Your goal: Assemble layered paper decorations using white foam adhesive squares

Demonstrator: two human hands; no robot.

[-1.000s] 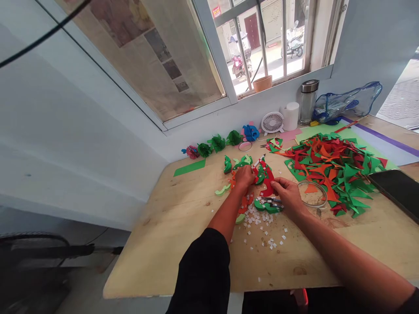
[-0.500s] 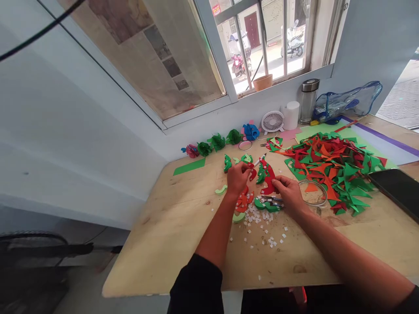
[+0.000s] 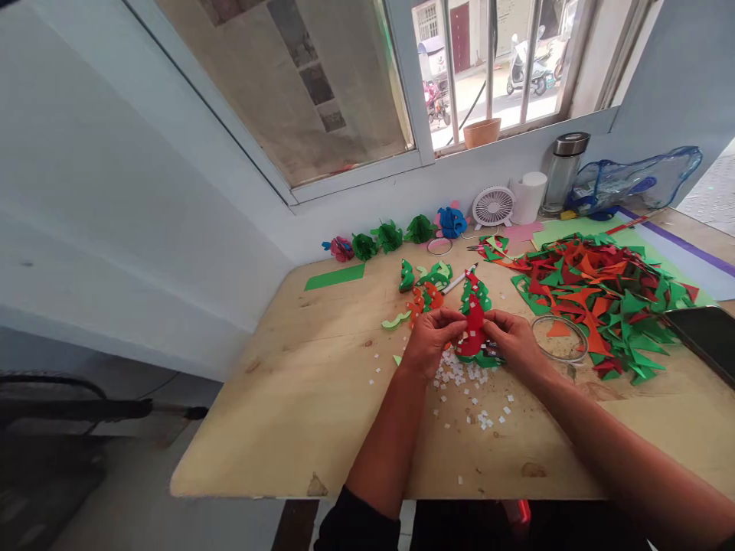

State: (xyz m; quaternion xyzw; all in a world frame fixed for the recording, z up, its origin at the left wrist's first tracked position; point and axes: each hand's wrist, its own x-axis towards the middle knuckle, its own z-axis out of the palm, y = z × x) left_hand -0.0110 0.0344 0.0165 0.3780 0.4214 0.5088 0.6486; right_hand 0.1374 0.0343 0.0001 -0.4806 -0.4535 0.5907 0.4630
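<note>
Between my two hands is a red paper cutout (image 3: 473,330) with wavy edges and small white squares on it. My left hand (image 3: 430,340) pinches its left edge, while the fingers of my right hand (image 3: 510,338) close on its right edge. Green paper cutouts (image 3: 482,295) lie just behind it, and another green piece shows partly below. Small white squares (image 3: 459,373) are scattered on the table in front of the hands. Orange cutouts (image 3: 423,298) and a white marker (image 3: 459,280) lie beyond my left hand, with a pale green wavy strip (image 3: 396,321) to the left.
A big heap of red, orange and green paper scraps (image 3: 597,283) spreads on the right, beside a roll of tape (image 3: 560,358) and a phone (image 3: 703,337). Paper ornaments (image 3: 390,236), a small fan (image 3: 494,207) and a glass bottle (image 3: 564,176) line the wall.
My left hand has come rightward and nearer, bringing it close to my right hand. The red cutout now stands between both hands. The camera view has shifted slightly.
</note>
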